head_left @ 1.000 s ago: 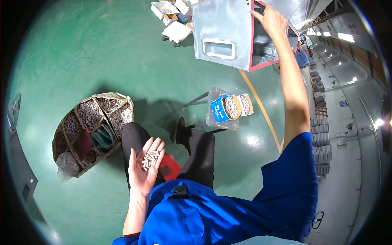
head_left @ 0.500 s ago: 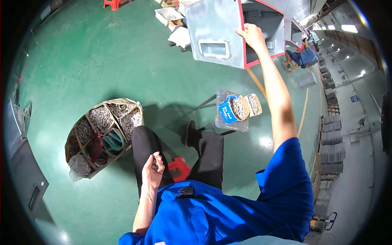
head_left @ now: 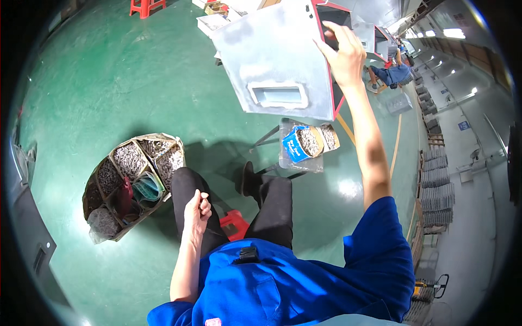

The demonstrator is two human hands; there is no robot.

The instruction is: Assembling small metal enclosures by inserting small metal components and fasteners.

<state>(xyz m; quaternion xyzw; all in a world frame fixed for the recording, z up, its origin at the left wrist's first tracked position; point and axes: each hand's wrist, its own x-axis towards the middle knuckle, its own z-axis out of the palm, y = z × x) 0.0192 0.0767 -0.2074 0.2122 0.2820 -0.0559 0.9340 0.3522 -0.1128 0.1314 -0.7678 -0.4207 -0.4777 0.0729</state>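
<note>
Grey metal panel (head_left: 274, 60), tilted, with a rectangular window cut low in its face. It stands up ahead of the person, red-edged frame (head_left: 326, 16) behind its right side.

Right hand (head_left: 342, 51) raised at full reach, fingers spread and laid against the panel's upper right edge, thumb toward the panel face. Touching; not a closed grip that I can make out.

Left hand (head_left: 196, 209) low, resting on the left thigh, well apart from the panel. Fingers curled into a loose fist; cannot tell whether anything is inside.

Just below the panel, between it and the knees: a clear bag (head_left: 302, 146) lying on a small dark stand, holding a blue box (head_left: 299, 142) of small metal parts and a second open box (head_left: 329, 136) of the same beside it. Nearer the right arm than the left hand.

Left of the person, on the green floor (head_left: 109, 81): a cardboard crate (head_left: 130, 182) split into compartments, most filled with grey fasteners, one with a red item, one with pale green rolled stuff. It sits near the left hand but not touching.

Person seated, dark trousers, blue shirt; a red stool (head_left: 234, 223) shows between the legs.

Far right: stacked grey trays (head_left: 437, 190) along the aisle. Another person in blue (head_left: 391, 73) bent over work beyond the panel. Red stool (head_left: 145, 6) at top left.
</note>
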